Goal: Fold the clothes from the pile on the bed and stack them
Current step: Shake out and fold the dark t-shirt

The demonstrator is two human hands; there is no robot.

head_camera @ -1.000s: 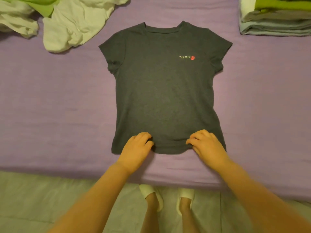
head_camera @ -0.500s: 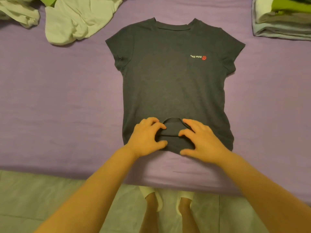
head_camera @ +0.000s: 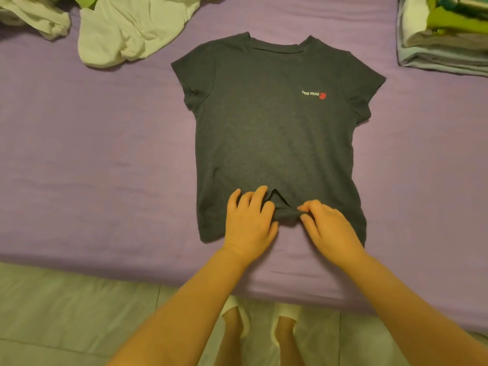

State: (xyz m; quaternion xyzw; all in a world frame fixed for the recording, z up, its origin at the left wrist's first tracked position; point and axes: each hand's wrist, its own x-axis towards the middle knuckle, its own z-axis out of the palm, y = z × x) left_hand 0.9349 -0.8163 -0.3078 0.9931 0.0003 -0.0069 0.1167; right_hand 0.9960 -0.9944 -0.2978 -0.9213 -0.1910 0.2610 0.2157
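2 hands meet at the hem of a dark grey T-shirt [head_camera: 274, 143] that lies flat and face up on the purple bed [head_camera: 92, 167], neckline away from the person. The left hand [head_camera: 248, 220] has its fingers curled over a small bunch of hem fabric, and the right hand [head_camera: 327, 225] pinches the same bunch between thumb and fingertips from the other side. A second ago both hands rested apart on the bottom edge with the hem lying smooth; since then they have drawn together toward the middle and lifted a little peak of cloth between them, so that the centre of the hem now stands up in a tuck while the rest of the shirt has kept its place.

That change suggests the shirt is being straightened or gathered at the hem before the fold proper begins; no fold is yet made, and both sleeves are spread out to the sides. The task looks well under way all the same: 1 stack of folded clothes [head_camera: 443, 40] sits at the far right of the bed, and an unfolded pile of pale garments [head_camera: 132, 30] waits at the far left, well apart from the shirt.
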